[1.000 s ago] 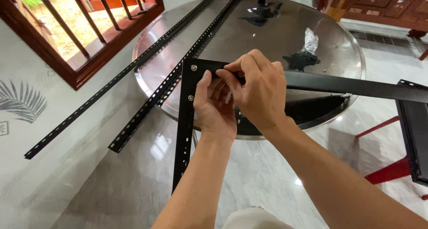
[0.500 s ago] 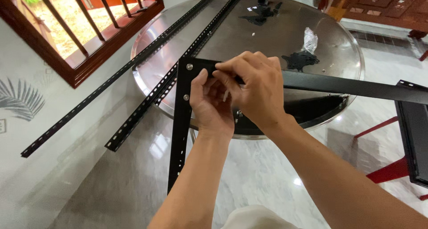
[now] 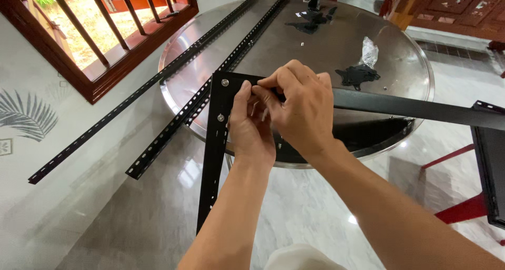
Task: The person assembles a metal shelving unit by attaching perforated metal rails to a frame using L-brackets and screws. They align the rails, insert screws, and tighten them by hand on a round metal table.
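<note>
Fingers of my left hand (image 3: pixel 251 128) and right hand (image 3: pixel 297 109) pinch narrow at the bolted corner of the black slotted-angle frame (image 3: pixel 216 144), centre frame, over the round table's (image 3: pixel 421 65) near edge. Whatever small part they pinch, I cannot tell. I judge the steel stiff, fairly heavy and sharp-edged, best gripped on the flat flanges near that corner.

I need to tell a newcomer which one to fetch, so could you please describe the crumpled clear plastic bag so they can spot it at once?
Start at the round glass table in the middle of the room. On its far right part, beyond both hands, lies the crumpled plastic bag, just behind a pile of flat black brackets. It is the only shiny, see-through thing there; everything around it is black metal.
</note>
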